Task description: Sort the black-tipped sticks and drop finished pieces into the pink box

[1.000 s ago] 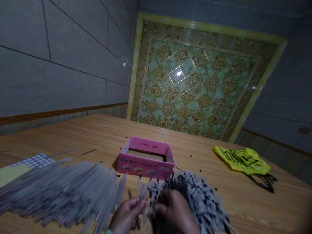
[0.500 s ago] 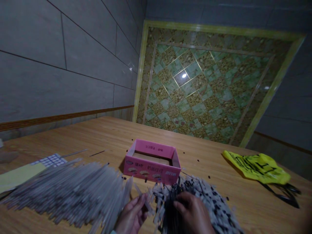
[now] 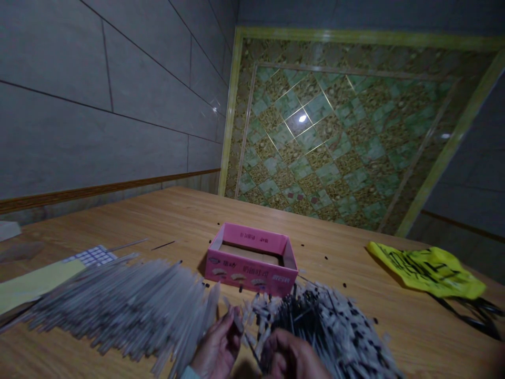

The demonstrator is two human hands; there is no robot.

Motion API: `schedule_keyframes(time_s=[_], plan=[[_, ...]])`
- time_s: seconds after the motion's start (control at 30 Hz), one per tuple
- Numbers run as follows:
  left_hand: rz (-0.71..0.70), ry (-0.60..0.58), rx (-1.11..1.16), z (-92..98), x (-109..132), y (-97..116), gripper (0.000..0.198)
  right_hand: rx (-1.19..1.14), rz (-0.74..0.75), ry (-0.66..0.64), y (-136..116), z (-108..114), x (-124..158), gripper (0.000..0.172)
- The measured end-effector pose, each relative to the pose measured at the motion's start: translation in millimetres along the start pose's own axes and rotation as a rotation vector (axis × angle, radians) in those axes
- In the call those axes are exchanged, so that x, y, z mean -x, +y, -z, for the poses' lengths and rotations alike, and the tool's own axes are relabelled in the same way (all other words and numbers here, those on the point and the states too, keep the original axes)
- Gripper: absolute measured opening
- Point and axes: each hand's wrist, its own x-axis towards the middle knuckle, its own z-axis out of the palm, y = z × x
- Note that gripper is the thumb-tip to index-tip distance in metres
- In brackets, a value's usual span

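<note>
At the bottom edge, my left hand (image 3: 219,350) is closed in a pinch on a thin pale stick (image 3: 236,321) that points up from its fingertips. My right hand (image 3: 290,358) is curled beside it, its fingers in a heap of sticks with black tips (image 3: 327,326); what it grips is hidden. A big pile of pale grey sticks (image 3: 126,308) lies to the left of my hands. Just beyond them stands an open pink cardboard box (image 3: 252,260).
All of this lies on a wooden table (image 3: 165,221). A yellow plastic bag (image 3: 428,268) with black print lies at the right. A yellow sheet and a white gridded card (image 3: 89,257) lie at the left. Small black bits are scattered near the box. Grey tiled wall stands behind.
The view has drifted left and up a little, so things sit further right. My right hand has pulled back toward me and curled tighter. My left hand keeps its pinch on the stick.
</note>
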Motion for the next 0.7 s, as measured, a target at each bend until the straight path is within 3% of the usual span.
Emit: schedule_keyframes(time_s=[0.47, 0.7], plan=[[-0.057, 0.057, -0.104, -0.3, -0.1, -2.8, 0.011, -0.165, 0.033, -0.044, 8.7, -1.8, -2.2, 0.033], [0.024, -0.029, -0.172, -3.5, 2.9, -7.5, 0.015, -0.246, 0.09, 0.013, 11.5, -5.5, -11.4, 0.04]])
